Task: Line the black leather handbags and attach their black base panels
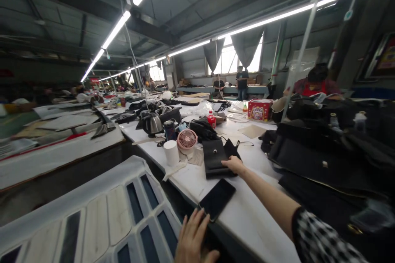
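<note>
A small black bag (212,160) with a metal clasp lies on the white worktable, its flap side up. My right hand (235,165) reaches in from the right and holds it by its near right part; the thumb is hidden. Nearer to me, a black tablet (217,198) lies flat and slanted by the table's edge. My left hand (193,236) is low in the view, fingers spread, beside the tablet's near corner, and nothing shows in it. Whether the fingertips touch the tablet I cannot tell.
Behind the bag stand a pink fan (187,139), a white roll (171,153), a metal kettle (152,124) and a red bottle (211,119). Large black bags (311,152) are piled on the right. A moulded tray (114,218) with strips sits at lower left. A person (317,84) is at back right.
</note>
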### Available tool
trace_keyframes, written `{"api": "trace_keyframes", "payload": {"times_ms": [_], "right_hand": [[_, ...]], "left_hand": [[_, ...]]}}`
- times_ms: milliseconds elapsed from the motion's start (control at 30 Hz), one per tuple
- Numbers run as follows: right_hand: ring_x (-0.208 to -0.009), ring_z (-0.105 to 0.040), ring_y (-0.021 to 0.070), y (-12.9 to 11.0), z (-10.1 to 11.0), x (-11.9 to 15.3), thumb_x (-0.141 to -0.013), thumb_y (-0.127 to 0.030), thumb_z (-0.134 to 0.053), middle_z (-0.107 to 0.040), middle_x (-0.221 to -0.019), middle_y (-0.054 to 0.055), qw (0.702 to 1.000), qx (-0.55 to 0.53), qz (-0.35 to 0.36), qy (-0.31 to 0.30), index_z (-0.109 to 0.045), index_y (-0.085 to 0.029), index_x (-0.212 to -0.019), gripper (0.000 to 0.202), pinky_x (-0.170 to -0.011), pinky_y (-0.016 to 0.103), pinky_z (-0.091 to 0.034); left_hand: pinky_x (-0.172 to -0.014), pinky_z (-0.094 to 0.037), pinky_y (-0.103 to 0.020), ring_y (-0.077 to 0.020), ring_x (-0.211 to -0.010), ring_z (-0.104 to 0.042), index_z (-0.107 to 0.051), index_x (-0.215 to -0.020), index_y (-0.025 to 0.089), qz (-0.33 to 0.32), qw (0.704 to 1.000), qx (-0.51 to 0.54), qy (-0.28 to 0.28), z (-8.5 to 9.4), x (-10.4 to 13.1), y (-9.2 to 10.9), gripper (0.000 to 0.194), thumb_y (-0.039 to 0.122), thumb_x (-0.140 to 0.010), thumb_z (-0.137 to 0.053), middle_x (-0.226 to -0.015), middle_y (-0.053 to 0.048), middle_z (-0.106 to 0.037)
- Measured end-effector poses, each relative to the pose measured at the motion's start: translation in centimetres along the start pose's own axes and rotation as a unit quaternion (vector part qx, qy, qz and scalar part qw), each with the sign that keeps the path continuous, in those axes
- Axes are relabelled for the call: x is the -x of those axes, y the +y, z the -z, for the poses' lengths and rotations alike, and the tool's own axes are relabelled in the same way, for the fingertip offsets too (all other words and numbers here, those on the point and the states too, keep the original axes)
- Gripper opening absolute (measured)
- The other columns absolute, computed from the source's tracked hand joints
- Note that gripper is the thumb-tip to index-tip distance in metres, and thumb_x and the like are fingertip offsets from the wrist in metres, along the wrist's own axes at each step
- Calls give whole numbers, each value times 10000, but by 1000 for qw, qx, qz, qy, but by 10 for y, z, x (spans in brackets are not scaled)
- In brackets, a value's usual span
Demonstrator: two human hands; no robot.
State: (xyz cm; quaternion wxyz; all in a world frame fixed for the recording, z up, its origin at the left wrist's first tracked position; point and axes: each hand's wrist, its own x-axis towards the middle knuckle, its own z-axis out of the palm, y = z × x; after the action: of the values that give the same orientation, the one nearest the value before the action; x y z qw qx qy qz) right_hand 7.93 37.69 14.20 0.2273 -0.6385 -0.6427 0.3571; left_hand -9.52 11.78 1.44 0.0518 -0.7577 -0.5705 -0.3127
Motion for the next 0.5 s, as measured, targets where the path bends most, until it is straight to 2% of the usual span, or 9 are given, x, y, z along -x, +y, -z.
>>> {"api": "trace_keyframes", "payload": {"times_ms": [67,133,233,300,400,467,500], "right_hand": [[-1098,-617,266,-9,-21,-48,-862,-375,-680,-657,-1167,143,996,51,-69,15,-649,-110,-1075,341,-947,454,-485],[-1116,-606,269,-14,-39,-75,-881,-418,-658,-646,-1189,128,989,90,-114,39,-647,-129,-1079,350,-954,486,-479],[-1121,-607,293,-26,-55,-91,-882,-400,-635,-645,-1183,156,982,109,-132,77,-639,-122,-1101,354,-927,482,-486],[-1065,-639,309,-41,-59,-95,-863,-357,-616,-666,-1121,186,985,94,-110,96,-646,-122,-1078,320,-858,435,-505],[-953,-668,312,-74,-54,-100,-816,-355,-601,-695,-979,163,991,46,-34,123,-658,-175,-988,255,-755,380,-495],[-907,-654,297,-99,-44,-98,-790,-374,-605,-691,-894,116,989,10,32,147,-644,-205,-904,208,-743,368,-473],[-889,-641,286,-111,-38,-94,-782,-381,-604,-680,-857,97,985,-10,65,161,-630,-209,-864,192,-746,362,-462]], "left_hand": [[-1092,-375,-623,-383,-1385,-385,-352,-1501,268,12,1000,2,-5,-27,-41,-12,858,519,-757,-698,-1523,-134,-400],[-1086,-355,-666,-412,-1373,-391,-367,-1493,273,49,998,31,-12,-53,-69,-22,921,570,-701,-729,-1525,-145,-392],[-1095,-311,-706,-446,-1320,-450,-493,-1419,292,86,990,112,-6,-89,-86,-36,924,612,-599,-775,-1462,-143,-485],[-1114,-281,-705,-468,-1322,-435,-550,-1376,295,112,979,171,-13,-104,-91,-43,896,592,-569,-800,-1452,-149,-494],[-1183,-186,-644,-478,-1394,-311,-550,-1383,268,174,951,248,-59,-107,-100,-46,884,493,-579,-840,-1507,-158,-409],[-1218,-82,-597,-463,-1436,-221,-540,-1394,247,211,932,288,-69,-96,-108,-43,868,453,-606,-838,-1538,-148,-354],[-1225,-20,-580,-454,-1449,-189,-546,-1390,241,222,925,303,-57,-88,-112,-40,844,455,-623,-829,-1544,-139,-346]]}}
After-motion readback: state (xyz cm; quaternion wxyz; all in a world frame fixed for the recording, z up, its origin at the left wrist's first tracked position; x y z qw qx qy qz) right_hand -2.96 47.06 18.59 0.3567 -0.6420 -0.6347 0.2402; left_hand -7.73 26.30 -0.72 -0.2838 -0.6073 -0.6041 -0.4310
